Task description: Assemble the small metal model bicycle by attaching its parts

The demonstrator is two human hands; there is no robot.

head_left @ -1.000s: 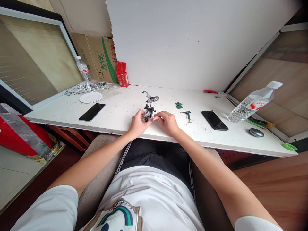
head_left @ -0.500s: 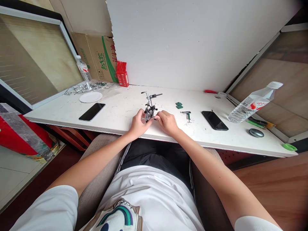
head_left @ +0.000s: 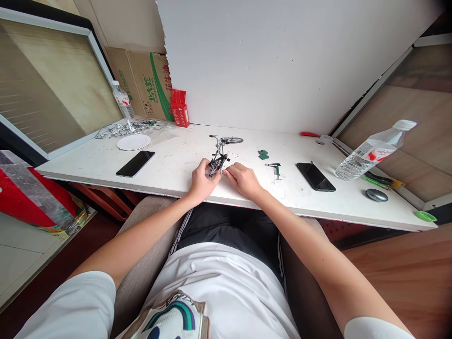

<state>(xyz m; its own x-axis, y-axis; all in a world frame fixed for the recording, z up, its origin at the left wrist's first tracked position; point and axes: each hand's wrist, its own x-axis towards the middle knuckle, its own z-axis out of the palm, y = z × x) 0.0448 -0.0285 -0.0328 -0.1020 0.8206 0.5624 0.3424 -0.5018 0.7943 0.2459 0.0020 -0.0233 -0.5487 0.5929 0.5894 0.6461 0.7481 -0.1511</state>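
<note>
1. Turned since half a second ago — the model bicycle's (head_left: 218, 163) front wheel (head_left: 232, 140), now lying flatter, toward 12 o'clock.
2. Straight ahead of me at 12, the bicycle leans over the white table (head_left: 173, 162), its rear end between my hands.
3. With my left hand (head_left: 204, 181) I pinch that rear end.
4. Fingertips bunched, my right hand (head_left: 245, 180) sits just beside it — whether they grip a small part, I cannot tell.
5. Green pieces (head_left: 263, 155) lie at 1 o'clock.
</note>
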